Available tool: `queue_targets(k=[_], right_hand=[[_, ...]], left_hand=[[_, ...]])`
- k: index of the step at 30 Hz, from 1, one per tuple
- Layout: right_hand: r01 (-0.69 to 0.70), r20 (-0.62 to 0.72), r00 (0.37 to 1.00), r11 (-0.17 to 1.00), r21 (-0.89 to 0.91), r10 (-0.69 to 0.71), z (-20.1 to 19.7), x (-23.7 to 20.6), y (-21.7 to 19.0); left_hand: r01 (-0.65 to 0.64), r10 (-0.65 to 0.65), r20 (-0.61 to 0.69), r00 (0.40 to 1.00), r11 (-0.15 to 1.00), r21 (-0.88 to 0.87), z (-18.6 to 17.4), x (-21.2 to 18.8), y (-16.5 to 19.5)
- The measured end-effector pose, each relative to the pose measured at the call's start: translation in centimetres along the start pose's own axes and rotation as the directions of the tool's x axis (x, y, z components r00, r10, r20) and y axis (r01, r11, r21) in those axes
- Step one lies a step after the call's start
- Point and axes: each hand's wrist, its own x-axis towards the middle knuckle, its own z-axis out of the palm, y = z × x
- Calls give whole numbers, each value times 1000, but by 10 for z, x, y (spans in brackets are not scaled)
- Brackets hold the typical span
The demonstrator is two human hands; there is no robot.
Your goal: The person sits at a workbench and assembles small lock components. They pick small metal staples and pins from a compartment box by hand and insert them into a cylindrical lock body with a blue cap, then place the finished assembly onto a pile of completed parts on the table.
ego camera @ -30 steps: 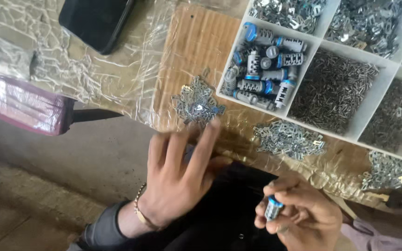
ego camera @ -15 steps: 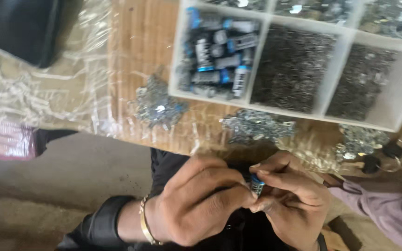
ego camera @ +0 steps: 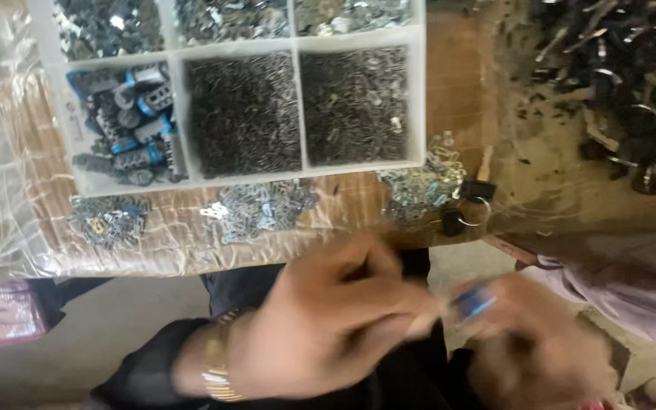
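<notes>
Left hand (ego camera: 320,326) low in the middle of the view, blurred, gold bangle (ego camera: 218,364) on the wrist, fingers (ego camera: 411,315) curled and pinched together toward the right hand (ego camera: 533,342); whether anything sits between those fingertips, impossible to tell. Right hand just beside it, fingers closed around a small blue and grey cylindrical part (ego camera: 472,304), its blue end showing between the two hands, held over the lap and below the edge of the table (ego camera: 457,99). On the wooden table, under clear plastic sheeting, a white compartment tray (ego camera: 294,99): more blue and grey parts (ego camera: 127,125) in the left compartment, fine dark metal pieces (ego camera: 244,110) in the middle and right ones. In front of the tray, three loose heaps of small silvery metal clips (ego camera: 260,209), spread along the near edge. Far right, a dark jumble of metal rings and hardware (ego camera: 624,83), too blurred to make out.
</notes>
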Motion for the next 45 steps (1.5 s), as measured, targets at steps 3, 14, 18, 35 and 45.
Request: queue_targets(k=[3, 14, 18, 35, 45], right_hand=[[-134, -583, 794, 985, 110, 173, 25, -37, 38], [22, -214, 973, 878, 478, 92, 45, 2, 32], [163, -173, 981, 877, 452, -93, 95, 3, 28], [66, -104, 994, 893, 446, -21, 112, 11, -4], [-41, 225, 946, 601, 799, -235, 85, 10, 15]], left_hand=[[-123, 410, -193, 892, 629, 768, 30, 26, -5], [-101, 23, -298, 954, 963, -251, -7, -52, -30], [-179, -212, -556, 804, 805, -566, 2, -94, -37], [-133, -47, -698, 715, 970, -202, -8, -125, -56], [-210, 221, 119, 968, 973, -99, -112, -114, -20]])
